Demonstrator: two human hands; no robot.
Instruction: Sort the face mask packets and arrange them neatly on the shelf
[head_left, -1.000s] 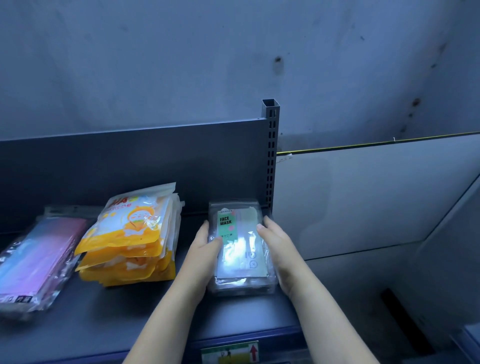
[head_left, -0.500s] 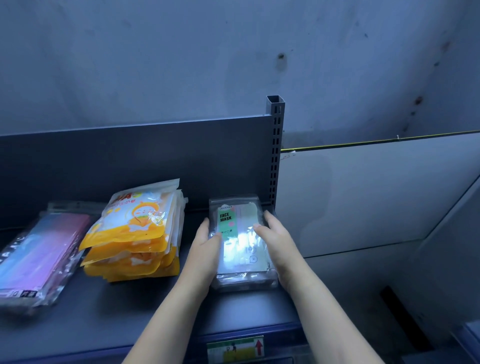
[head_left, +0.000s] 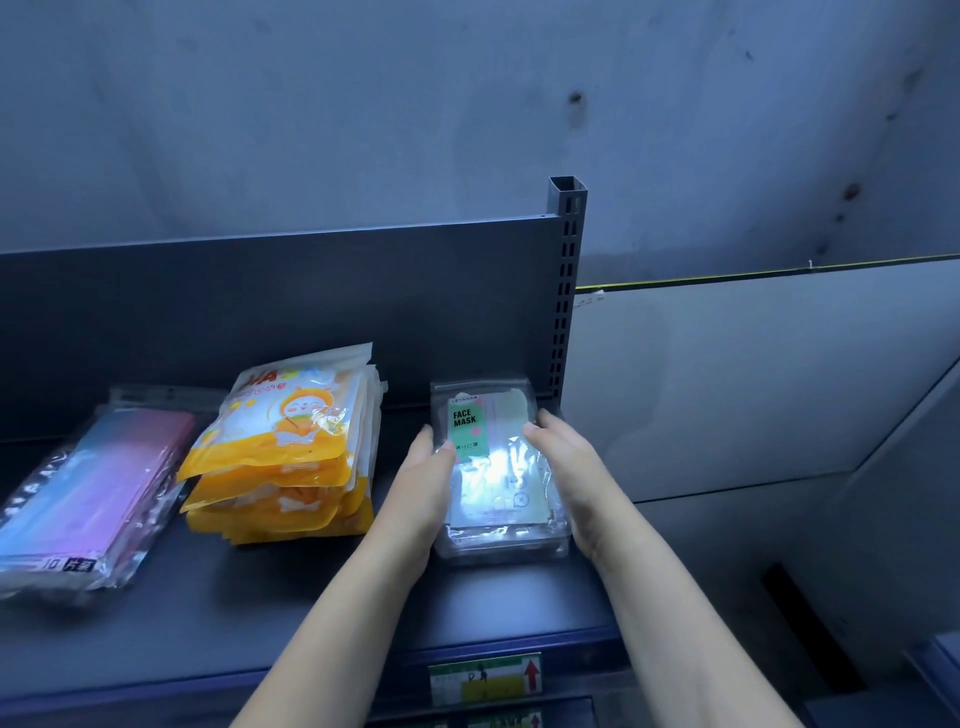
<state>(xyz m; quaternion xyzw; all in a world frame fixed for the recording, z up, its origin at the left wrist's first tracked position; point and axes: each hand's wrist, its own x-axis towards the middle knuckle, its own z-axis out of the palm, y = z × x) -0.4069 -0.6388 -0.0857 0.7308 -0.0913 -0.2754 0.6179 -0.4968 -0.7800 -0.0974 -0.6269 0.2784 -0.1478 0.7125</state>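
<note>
A stack of clear packets with a green "FACE MASK" label (head_left: 493, 467) lies on the dark shelf (head_left: 260, 613) at its right end. My left hand (head_left: 421, 493) presses flat against the stack's left side and my right hand (head_left: 571, 478) against its right side, fingers straight. To the left sits a pile of yellow and white cartoon packets (head_left: 291, 447). Further left lies a pile of pink-blue gradient packets (head_left: 93, 493), partly cut off by the frame edge.
A perforated grey upright post (head_left: 566, 291) stands right behind the green-label stack, with the shelf's dark back panel (head_left: 285, 301) to its left. A price label with a red arrow (head_left: 485, 678) is fixed on the shelf's front edge. Pale wall panels lie to the right.
Both hands stay clamped on the sides of the green-label stack, sliding slightly toward its far end. The view has shifted a little; the packets' positions look the same.
</note>
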